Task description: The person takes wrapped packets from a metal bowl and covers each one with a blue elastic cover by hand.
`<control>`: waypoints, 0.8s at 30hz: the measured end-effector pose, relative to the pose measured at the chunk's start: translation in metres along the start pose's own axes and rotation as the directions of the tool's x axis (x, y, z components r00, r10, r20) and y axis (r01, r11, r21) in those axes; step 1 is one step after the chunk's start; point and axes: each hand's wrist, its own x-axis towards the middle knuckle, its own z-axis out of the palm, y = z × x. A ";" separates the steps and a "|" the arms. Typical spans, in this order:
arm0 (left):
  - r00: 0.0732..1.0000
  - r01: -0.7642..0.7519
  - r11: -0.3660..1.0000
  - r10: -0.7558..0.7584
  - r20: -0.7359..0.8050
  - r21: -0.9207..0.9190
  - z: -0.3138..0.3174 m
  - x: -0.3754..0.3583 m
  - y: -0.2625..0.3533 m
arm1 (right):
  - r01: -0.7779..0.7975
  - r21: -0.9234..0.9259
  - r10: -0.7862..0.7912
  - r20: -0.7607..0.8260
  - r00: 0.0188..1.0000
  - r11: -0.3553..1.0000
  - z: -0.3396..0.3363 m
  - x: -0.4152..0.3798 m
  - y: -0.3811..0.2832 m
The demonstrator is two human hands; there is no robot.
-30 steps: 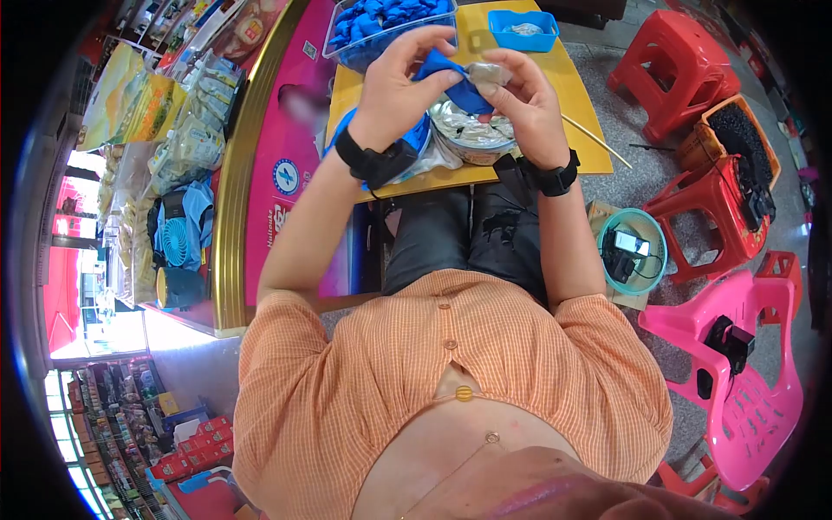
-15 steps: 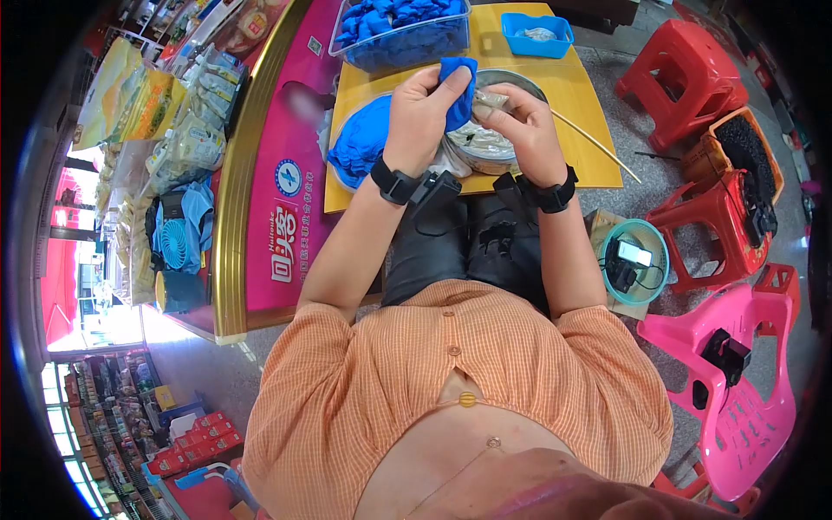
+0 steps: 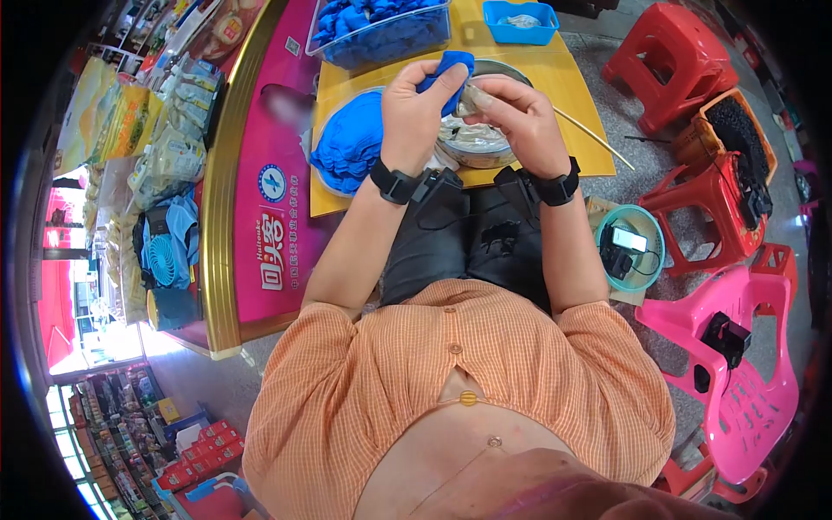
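Note:
My left hand pinches a small folded piece of blue cloth between thumb and fingers, above the yellow table. Close against its right side, my right hand grips a crumpled, pale greyish piece of thin material; what it is exactly I cannot make out. Below the hands stands a round metal bowl with more whitish crumpled material in it. To the left of my left hand, a heap of blue cloth pieces lies in a shallow round container.
On the yellow table are a clear bin of blue pieces, a small blue basket and a thin stick. Red stools, a teal basket and a pink chair stand right; a pink counter runs left.
The whole view has shifted slightly, moving the table and counter left. Both hands stay together, still holding the blue cloth and the pale piece, with the cloth a little more tilted.

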 end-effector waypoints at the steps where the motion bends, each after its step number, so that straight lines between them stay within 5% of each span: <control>1: 1.000 0.007 1.000 -0.007 0.002 -0.025 0.002 0.000 0.000 | 0.047 -0.106 -0.044 0.034 0.998 0.993 -0.001 0.000 -0.003; 7: 0.994 -0.104 0.981 0.105 -0.001 0.166 0.017 -0.007 -0.014 | 0.080 -0.181 -0.115 -0.195 0.974 0.980 -0.001 0.001 -0.002; 16: 0.998 0.052 0.981 -0.046 0.037 -0.186 0.007 0.001 -0.022 | -0.122 0.168 0.133 -0.051 0.990 0.978 -0.002 0.000 -0.008; 24: 0.994 -0.054 0.997 0.060 0.096 -0.063 0.004 0.007 -0.041 | -0.001 0.034 0.003 -0.048 0.999 0.999 -0.002 0.003 0.012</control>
